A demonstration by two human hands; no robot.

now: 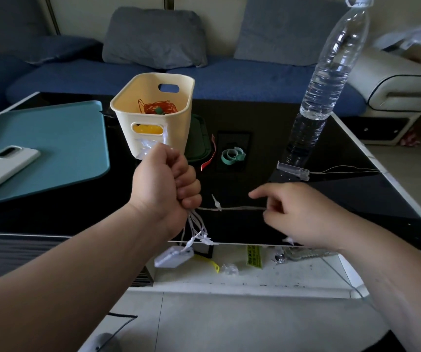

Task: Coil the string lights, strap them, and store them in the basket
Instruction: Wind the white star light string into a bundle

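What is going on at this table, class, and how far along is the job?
A person is coiling white string lights. The left hand grips the gathered loops, with the battery box dangling below, while the right hand pinches the strand stretched between the hands. More wire trails off to the right. The teal strap lies unused on the table beside the cream basket, which already holds an orange coil.

A deep blue sofa [229,80] runs along the back, with two grey cushions [153,36] propped against a cream wall [217,6]. A cream leather armrest [392,90] sits at right. Daylight gleams off the glossy black surface [356,199], and below it is pale tiled floor [229,323].
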